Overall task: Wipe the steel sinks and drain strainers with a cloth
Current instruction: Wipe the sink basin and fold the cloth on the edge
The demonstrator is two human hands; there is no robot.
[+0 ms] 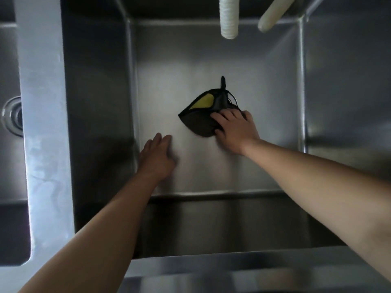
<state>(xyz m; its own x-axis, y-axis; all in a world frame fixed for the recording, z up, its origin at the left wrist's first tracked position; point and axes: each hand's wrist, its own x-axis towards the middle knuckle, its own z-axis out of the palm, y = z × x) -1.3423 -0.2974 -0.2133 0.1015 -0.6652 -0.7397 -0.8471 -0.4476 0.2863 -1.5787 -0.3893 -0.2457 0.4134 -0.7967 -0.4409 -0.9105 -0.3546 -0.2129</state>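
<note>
Pressing a dark cloth (201, 121) with a yellow patch on the sink (190, 81) bottom, right of the frame's centre, the right hand (234, 132) lies on its right part with fingers spread. The left hand (157, 157) rests flat and released on the bottom, lower left of the cloth. A drain strainer (13, 116) shows in the neighbouring sink at the left edge. Two pale hoses (228, 17) hang at the top.

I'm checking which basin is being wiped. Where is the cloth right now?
In the head view, the dark cloth lies on the floor of the middle sink, right of centre, under the right hand.
</note>
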